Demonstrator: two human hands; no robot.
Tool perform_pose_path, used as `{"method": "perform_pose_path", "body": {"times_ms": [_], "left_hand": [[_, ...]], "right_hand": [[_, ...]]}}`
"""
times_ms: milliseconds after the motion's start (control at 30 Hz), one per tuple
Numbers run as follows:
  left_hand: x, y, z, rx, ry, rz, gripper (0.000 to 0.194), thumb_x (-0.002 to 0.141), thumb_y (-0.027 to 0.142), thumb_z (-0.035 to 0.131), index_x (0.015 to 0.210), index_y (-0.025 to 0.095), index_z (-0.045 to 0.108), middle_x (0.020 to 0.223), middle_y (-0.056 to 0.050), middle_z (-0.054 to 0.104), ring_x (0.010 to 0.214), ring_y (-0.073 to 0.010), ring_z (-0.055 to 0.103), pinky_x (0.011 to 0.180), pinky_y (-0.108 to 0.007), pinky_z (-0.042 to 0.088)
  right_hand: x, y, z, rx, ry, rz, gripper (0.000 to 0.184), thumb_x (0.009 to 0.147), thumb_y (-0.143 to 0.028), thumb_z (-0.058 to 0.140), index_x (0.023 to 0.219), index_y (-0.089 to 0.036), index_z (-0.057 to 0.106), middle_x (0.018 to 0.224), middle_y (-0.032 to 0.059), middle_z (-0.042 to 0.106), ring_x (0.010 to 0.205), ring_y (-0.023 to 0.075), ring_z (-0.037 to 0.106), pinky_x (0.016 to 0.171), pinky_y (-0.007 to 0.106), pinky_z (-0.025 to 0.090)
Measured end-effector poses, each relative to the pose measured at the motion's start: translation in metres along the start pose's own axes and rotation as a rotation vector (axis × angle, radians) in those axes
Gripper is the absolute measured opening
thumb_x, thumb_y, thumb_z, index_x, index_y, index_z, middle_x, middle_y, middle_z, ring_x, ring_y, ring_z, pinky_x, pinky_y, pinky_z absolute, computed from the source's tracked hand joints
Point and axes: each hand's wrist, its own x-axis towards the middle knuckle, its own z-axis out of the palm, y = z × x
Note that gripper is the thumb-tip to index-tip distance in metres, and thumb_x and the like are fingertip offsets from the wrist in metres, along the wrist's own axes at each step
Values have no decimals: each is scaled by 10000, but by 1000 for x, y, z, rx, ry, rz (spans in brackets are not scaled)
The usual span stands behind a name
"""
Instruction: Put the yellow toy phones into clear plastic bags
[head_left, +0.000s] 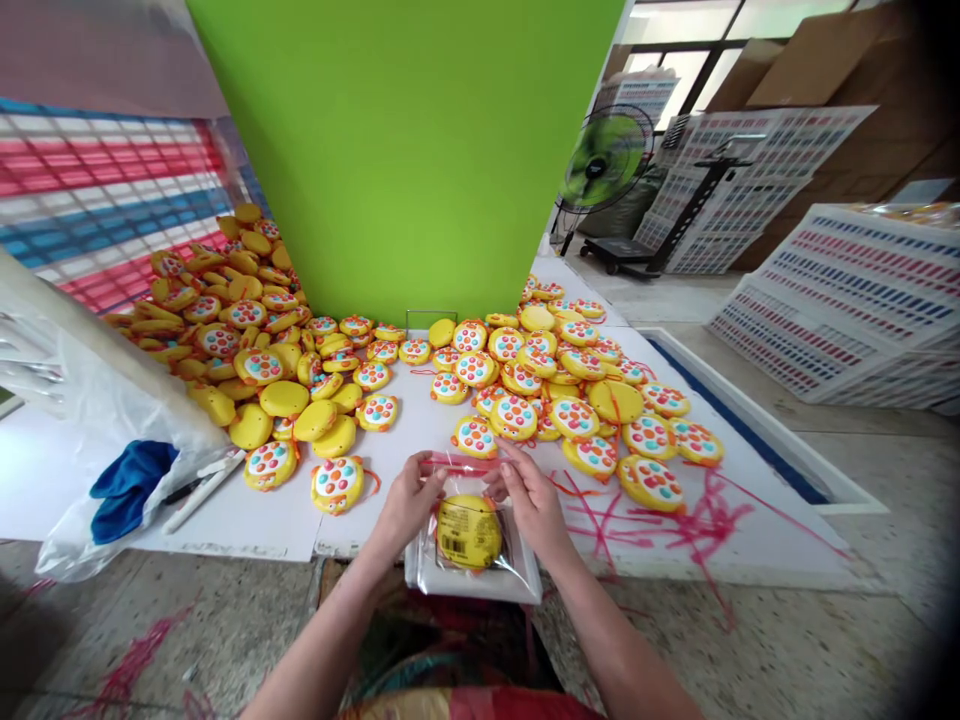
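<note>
A clear plastic bag (519, 568) lies at the front edge of the table, under my hands. Inside it, a yellow oval toy (468, 528) shows its back, with dark print and a barcode. Along the bag's top runs a pink strip (463, 463). My left hand (410, 500) pinches the left end of that top edge. At the right end, the fingers of my right hand (529, 494) close on the same edge. Just beyond the bag sits a yellow toy with colored dots (475, 437).
Heaps of similar yellow toys (284, 399) spread over the white table (300, 535). A green panel (420, 150) rises behind. Pink strips (701, 520) lie at right; a blue cloth (131, 487) at left. Beyond are a fan (598, 167) and white crates (840, 300).
</note>
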Motion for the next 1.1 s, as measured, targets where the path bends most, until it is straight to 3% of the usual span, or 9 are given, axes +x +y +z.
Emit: {"method": "perform_pose_path", "body": {"times_ms": [133, 233, 467, 600, 700, 800, 900, 1000, 1100], "left_hand": [[1, 1, 6, -43, -63, -16, 221, 872, 371, 457, 850, 167, 539, 840, -53, 668, 707, -155, 616, 646, -277, 486], [0, 1, 9, -92, -61, 19, 220, 885, 376, 433, 831, 180, 515, 855, -47, 683, 740, -157, 619, 689, -287, 487], [-1, 10, 10, -68, -84, 72, 258, 896, 309, 416, 1018, 158, 586, 979, -74, 692, 852, -181, 637, 762, -311, 502], [-6, 22, 9, 44, -75, 179, 279, 902, 273, 399, 1077, 183, 597, 1080, -77, 679, 949, -192, 628, 847, -320, 484], [-10, 28, 11, 204, -72, 236, 271, 895, 213, 379, 1057, 166, 591, 1000, -100, 696, 895, -209, 640, 804, -329, 487], [-11, 31, 12, 336, -102, 278, 271, 879, 162, 371, 1025, 165, 599, 924, -105, 704, 839, -217, 652, 741, -318, 490], [-9, 30, 11, 334, -138, 309, 304, 883, 158, 369, 1078, 193, 599, 1031, -95, 700, 953, -213, 646, 820, -314, 479], [-5, 22, 7, 275, -114, 227, 285, 895, 200, 370, 1026, 199, 624, 1012, -81, 705, 938, -206, 645, 830, -315, 479], [-2, 10, 3, 173, -76, 95, 271, 888, 234, 371, 985, 177, 618, 919, -75, 706, 833, -196, 648, 770, -314, 493]], "right_hand": [[5, 1, -3, -267, 63, -145, 377, 942, -353, 389, 1273, -227, 519, 1083, 87, 661, 993, 214, 623, 890, 408, 510], [9, -3, -3, -468, 80, -350, 355, 937, -282, 399, 1256, -236, 547, 1231, 80, 603, 1187, 235, 504, 1038, 478, 394], [14, -19, 14, -547, -65, -503, 383, 941, -219, 414, 1311, -258, 508, 1132, 57, 645, 1082, 216, 527, 957, 421, 460], [21, -28, 20, -646, -73, -589, 398, 918, -170, 444, 1307, -223, 511, 1034, 66, 671, 972, 223, 549, 885, 395, 481], [24, -32, 25, -727, -134, -637, 414, 915, -144, 411, 1309, -218, 513, 982, 75, 679, 906, 227, 570, 839, 393, 483], [27, -31, 29, -696, -92, -589, 390, 899, -137, 402, 1244, -225, 561, 944, 74, 680, 869, 218, 589, 813, 381, 486], [31, -18, 21, -511, 77, -398, 323, 853, -164, 436, 1136, -202, 587, 946, 73, 671, 836, 192, 608, 761, 334, 505], [32, 7, -15, -428, 241, -159, 240, 793, -223, 473, 999, -184, 591, 879, 59, 665, 732, 176, 596, 681, 305, 497], [24, 40, -72, -641, 360, -41, 159, 737, -268, 486, 804, -188, 606, 795, 65, 649, 707, 200, 574, 685, 331, 469]]}}
